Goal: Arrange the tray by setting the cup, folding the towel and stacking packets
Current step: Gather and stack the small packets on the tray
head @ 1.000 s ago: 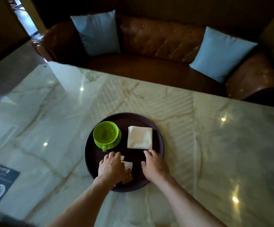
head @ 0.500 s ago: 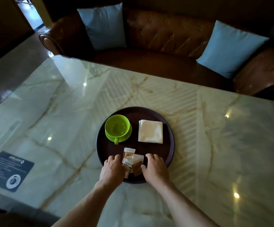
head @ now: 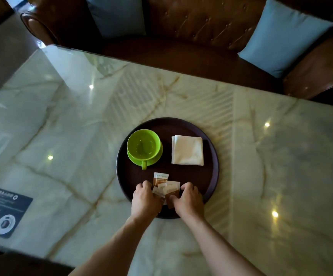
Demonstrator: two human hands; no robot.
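Both hands meet over a small cluster of packets (head: 166, 188) at the lower edge of the tray (head: 211, 176), just below the middle of the frame. The left hand (head: 144, 200) has its fingers curled onto the cluster's left side, pinching the nearest white-and-brown packet, while the right hand (head: 189, 199) curls in from the right, its thumb pressing on the brown end of another packet and its fingers bent over the tray surface. The packets overlap loosely and lie at differing angles, one of them reaching up toward the cup (head: 143, 146); how many there are cannot be told exactly. Both forearms enter from the bottom of the frame and converge on the tray. The cup is green and upright, sits on a matching saucer (head: 157, 156) in the tray's upper left part, with its handle pointing down toward the packets. The towel (head: 187, 150), white and folded into a neat square, lies flat in the tray's upper right part, apart from the cup. The round dark tray rests on a glossy marble table (head: 271, 176). A dark card (head: 4, 210) lies on the table at the lower left. Beyond the table's far edge, across the top of the frame, stands a brown leather sofa (head: 201, 20) with a blue cushion (head: 283, 36) at the upper right.
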